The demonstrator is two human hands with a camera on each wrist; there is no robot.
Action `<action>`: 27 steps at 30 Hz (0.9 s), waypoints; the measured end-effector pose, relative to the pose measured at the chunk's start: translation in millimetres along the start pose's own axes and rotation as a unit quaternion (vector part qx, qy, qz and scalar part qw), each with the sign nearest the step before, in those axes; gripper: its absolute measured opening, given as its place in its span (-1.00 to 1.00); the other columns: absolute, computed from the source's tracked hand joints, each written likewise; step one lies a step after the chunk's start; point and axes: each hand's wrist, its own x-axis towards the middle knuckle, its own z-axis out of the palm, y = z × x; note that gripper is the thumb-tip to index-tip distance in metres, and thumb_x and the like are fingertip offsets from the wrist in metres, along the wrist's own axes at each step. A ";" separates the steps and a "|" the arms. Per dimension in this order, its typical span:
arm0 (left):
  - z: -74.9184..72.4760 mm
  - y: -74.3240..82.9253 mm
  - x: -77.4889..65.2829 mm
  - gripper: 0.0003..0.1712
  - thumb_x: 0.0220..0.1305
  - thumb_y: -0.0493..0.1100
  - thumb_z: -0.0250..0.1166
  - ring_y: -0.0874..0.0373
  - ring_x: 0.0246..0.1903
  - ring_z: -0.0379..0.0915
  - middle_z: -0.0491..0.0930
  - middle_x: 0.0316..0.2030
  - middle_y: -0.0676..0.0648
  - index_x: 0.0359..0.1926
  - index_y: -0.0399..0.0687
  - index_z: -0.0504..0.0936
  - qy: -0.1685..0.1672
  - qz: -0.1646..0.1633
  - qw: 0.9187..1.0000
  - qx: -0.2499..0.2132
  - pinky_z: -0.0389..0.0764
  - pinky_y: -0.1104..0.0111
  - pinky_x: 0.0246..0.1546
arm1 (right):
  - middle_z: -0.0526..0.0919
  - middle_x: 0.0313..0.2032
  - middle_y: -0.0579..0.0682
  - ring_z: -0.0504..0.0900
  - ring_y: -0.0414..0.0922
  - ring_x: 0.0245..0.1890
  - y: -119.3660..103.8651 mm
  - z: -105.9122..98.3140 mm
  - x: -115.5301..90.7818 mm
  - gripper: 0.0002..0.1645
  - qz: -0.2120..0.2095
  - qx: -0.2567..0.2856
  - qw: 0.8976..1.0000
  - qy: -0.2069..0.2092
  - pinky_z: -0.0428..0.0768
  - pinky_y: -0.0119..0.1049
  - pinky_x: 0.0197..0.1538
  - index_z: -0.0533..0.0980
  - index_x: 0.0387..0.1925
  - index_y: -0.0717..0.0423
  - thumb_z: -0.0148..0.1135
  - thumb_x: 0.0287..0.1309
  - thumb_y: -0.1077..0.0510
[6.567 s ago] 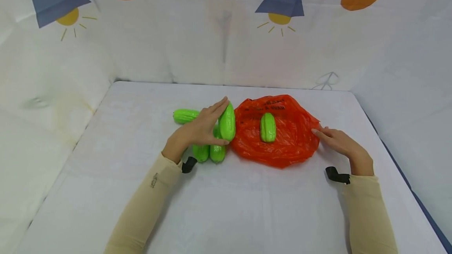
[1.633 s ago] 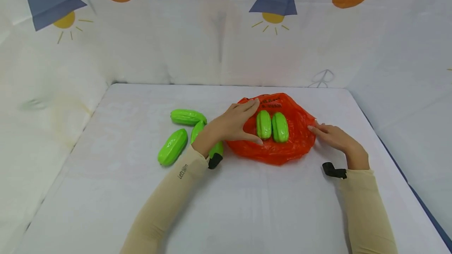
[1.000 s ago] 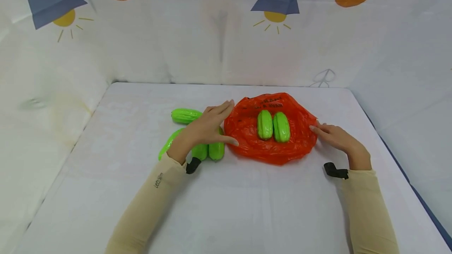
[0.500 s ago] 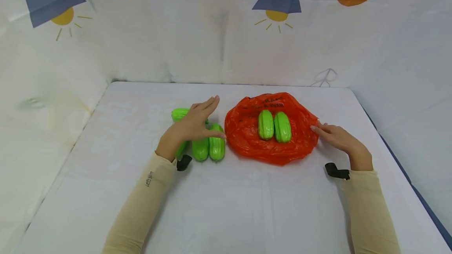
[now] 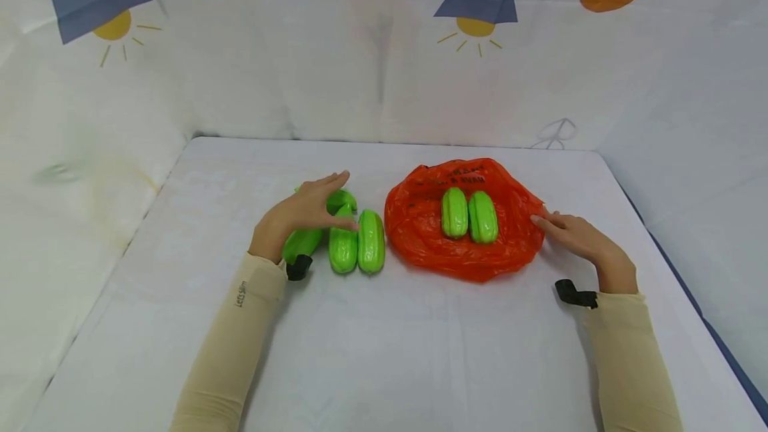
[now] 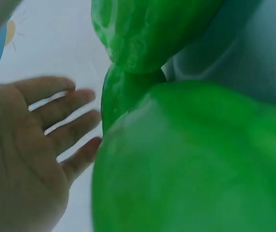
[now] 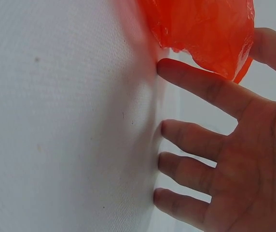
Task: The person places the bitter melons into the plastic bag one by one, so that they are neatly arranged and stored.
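Two glossy green ribbed vegetables, like small squashes, lie side by side on the red plastic bag: the left one (image 5: 454,213) and the right one (image 5: 483,217). The bag (image 5: 420,239) is spread flat. My right hand (image 5: 579,242) pinches its right edge between thumb and index finger; the other fingers (image 7: 191,137) are extended. Left of the bag, more squashes lie close together, among them a near one (image 5: 371,242) and its neighbour (image 5: 343,249). Over this group my left hand (image 5: 300,209) is spread and holds nothing, partly hiding a leftmost squash (image 5: 302,245) and a back one (image 5: 342,200).
Everything lies on a white-covered table (image 5: 384,352). A white cloth wall (image 5: 300,72) with printed lamps and suns rises behind its far edge. Similar cloth hangs at both sides. Black wrist mounts (image 5: 576,294) stick out from the sleeves.
A second squash now lies on the bag, released from my left hand. That hand has drawn back leftward from the bag to the squash group. The right hand keeps its hold on the bag edge.
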 end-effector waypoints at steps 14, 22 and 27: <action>18.6 29.8 -4.2 0.43 -0.19 0.45 0.47 -0.15 0.54 -0.51 -0.03 0.54 -0.12 0.53 -0.15 0.00 -0.093 0.032 0.990 0.100 -0.49 -0.10 0.47 | 0.03 0.40 0.54 0.04 0.49 0.36 -0.9 -0.6 -2.0 0.15 0.007 -0.001 1.000 -0.004 0.17 0.48 0.24 -0.02 0.46 0.40 -0.33 0.32 -0.51; 26.0 30.8 0.7 0.44 -0.23 0.48 0.47 -0.11 0.53 -0.63 -0.03 0.54 -0.08 0.54 -0.08 0.01 -0.096 0.023 0.988 0.120 -0.59 -0.07 0.46 | 0.01 0.40 0.53 0.02 0.50 0.36 -0.8 -0.5 -2.3 0.18 0.016 0.003 1.000 -0.007 0.16 0.49 0.24 -0.05 0.47 0.40 -0.33 0.29 -0.54; 26.7 29.9 1.9 0.42 -0.25 0.46 0.50 -0.09 0.54 -0.58 0.09 0.51 -0.06 0.53 -0.05 0.06 -0.086 0.035 0.990 0.107 -0.61 -0.07 0.44 | 0.00 0.41 0.53 0.01 0.50 0.36 0.5 -0.4 -2.2 0.19 0.021 0.005 1.000 -0.009 0.16 0.51 0.22 -0.06 0.47 0.38 -0.33 0.29 -0.55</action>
